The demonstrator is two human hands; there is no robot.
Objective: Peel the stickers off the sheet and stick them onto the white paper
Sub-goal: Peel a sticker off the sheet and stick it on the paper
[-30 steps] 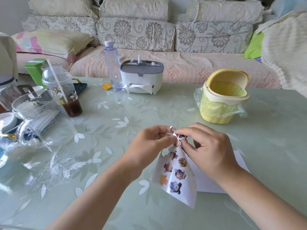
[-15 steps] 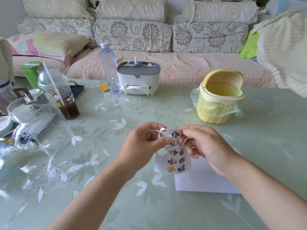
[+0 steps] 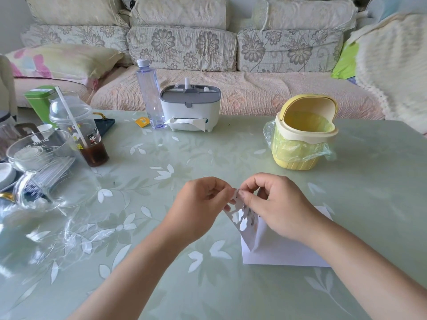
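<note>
While left fingers pinch the sheet top to steady it, right fingers pinch just beside, likely starting a peel. Sheet hangs below both, over paper on surface.

The counter is glossy and smooth like glass, and light shines off its leaf print. At lower right the white paper is matt, and the sticker sheet above it is thin paper. The bin at right is smooth yellow plastic, lined with a thin, crinkled plastic bag. Toward the upper left, the bottle and the cup are clear plastic. The tissue box is smooth white and grey plastic. The sofa along the top is coarse printed cloth.
</note>
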